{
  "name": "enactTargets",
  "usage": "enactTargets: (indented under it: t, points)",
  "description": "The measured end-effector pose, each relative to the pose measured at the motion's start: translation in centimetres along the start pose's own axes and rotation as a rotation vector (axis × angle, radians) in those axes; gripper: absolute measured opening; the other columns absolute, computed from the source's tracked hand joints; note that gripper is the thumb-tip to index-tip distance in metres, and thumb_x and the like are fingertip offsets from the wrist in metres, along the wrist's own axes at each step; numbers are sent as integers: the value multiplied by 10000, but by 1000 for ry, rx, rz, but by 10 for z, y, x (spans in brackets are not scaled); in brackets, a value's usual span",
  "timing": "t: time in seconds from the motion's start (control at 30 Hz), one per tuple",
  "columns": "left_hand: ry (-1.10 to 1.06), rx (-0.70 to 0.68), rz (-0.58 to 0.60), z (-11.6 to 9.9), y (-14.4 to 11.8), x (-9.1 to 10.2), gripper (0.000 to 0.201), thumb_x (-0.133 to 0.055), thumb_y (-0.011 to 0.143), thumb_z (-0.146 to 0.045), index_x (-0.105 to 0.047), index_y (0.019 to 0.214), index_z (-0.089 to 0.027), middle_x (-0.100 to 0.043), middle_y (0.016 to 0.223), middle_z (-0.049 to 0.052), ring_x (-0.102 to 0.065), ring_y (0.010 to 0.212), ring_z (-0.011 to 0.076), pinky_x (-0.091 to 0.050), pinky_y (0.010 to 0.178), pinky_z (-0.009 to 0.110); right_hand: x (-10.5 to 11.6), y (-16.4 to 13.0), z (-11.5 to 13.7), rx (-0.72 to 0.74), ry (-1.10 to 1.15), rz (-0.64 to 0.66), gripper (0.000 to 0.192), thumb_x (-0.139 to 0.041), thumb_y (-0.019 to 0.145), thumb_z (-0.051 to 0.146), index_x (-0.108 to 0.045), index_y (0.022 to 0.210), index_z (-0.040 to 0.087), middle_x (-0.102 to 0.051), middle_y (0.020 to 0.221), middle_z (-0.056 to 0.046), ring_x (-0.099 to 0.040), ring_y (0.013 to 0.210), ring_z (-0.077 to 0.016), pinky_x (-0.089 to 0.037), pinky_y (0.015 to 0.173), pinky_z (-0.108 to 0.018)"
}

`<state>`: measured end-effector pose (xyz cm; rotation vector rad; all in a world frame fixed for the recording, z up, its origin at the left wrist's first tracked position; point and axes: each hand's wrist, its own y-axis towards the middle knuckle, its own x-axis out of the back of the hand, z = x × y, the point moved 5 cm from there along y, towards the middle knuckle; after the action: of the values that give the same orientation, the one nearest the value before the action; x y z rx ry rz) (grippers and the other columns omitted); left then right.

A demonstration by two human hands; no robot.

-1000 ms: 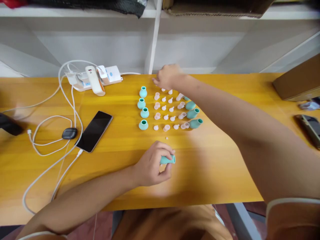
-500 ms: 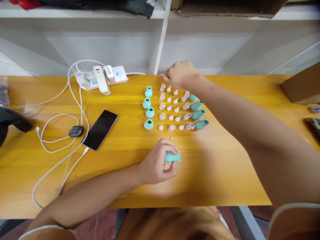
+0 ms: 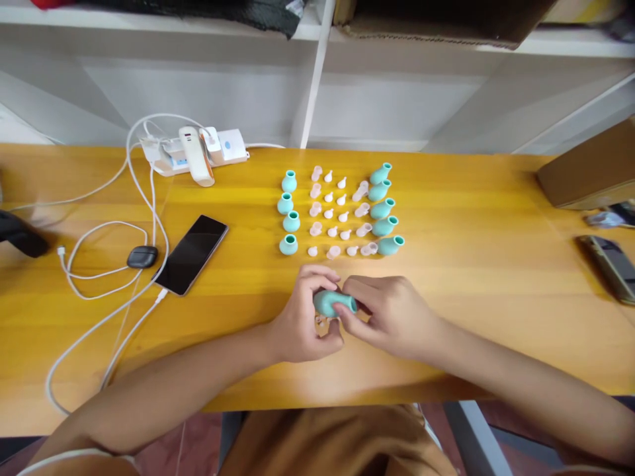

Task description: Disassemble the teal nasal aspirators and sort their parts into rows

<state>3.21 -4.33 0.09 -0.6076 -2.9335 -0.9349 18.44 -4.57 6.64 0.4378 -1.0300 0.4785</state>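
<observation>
At the far left of the yellow wooden bench (image 3: 471, 297) lie a loop of white charging cable (image 3: 106, 231), a small black earbud case (image 3: 141, 256) and a black smartphone (image 3: 192, 253) lying face up, with a white power strip (image 3: 193, 151) behind them near the wall. Toward the middle stands a column of four small teal rubber bulbs, upright (image 3: 287, 213), then rows of small pale pink plastic tips (image 3: 337, 215), then a column of five teal rubber bulbs lying on their sides (image 3: 383, 209). In front of this array, near the bench's front edge, the left hand (image 3: 302, 324) is curled closed around a single teal rubber bulb (image 3: 333, 302), held just above the surface with its open neck pointing right. The right hand (image 3: 391, 314) meets it there, fingers partly closed and fingertips pinched at the neck; whether they also hold a pink tip cannot be determined. The held bulb appears light, soft and squeezable, with a matte, non-slip skin; it is judged best gripped around its widest part, lightly enough that the body does not collapse, leaving the neck free. At the far right lie a brown cardboard box (image 3: 585, 168) and a dark handset (image 3: 608, 261).
</observation>
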Motion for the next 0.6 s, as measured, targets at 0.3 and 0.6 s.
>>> enactTargets:
  t: [0.3,0.6]
  points:
    - [25,71,162,5,-3,-4,489,-572,803,-10,-524,1241,-223,-576,1135,69,-564,776,134,-530,676,269,133,173,-50,-197,-584,-337,390,-462,1011,496,-547,783,191,-639,747,-127,-583,754,-233,-358,693,-368]
    - [116,50,292,6,-6,-7,379,-592,788,-37,-597,1130,-201,-635,1145,87,-591,733,114,-544,644,235,30,321,-135,-233,-611,198,406,-694,941,516,-740,864,120,-762,1033,-237,-705,1083,-415,-546,922,-520]
